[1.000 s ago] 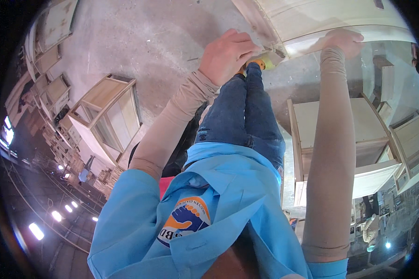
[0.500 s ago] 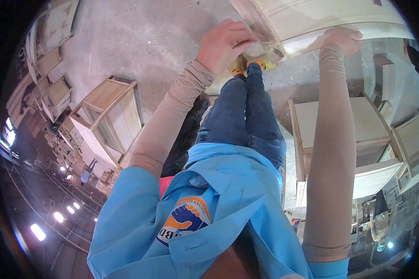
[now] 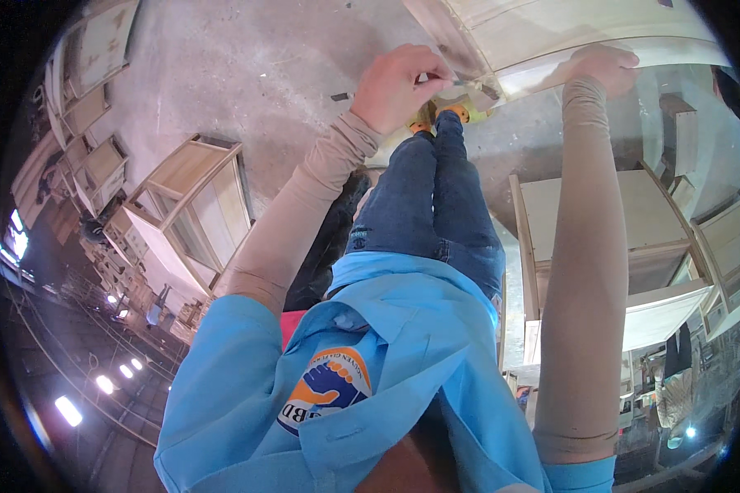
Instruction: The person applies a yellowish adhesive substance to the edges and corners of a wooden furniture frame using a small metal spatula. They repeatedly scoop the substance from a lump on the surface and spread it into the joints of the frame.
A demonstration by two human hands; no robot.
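Near the top centre, my left hand (image 3: 401,86) is closed in a pinch around a thin stick-like tool (image 3: 340,97). Its dark end sticks out behind the hand, and its slim tip points toward the corner of a pale wooden furniture piece (image 3: 543,89); whether it touches the wood I cannot tell. My right hand (image 3: 604,69) is closed over the curved front edge of that same piece, its fingers partly hidden.
An open wooden cabinet frame (image 3: 191,209) stands on the concrete floor (image 3: 247,74) to the left. Another wooden cabinet (image 3: 641,246) is close behind my right arm. More unfinished furniture (image 3: 99,168) lines the far left. My feet in orange footwear (image 3: 456,112) are below the piece.
My left hand has turned and shifted slightly down, so the thin tool now shows on both sides of it. The right hand stays on the wooden edge.
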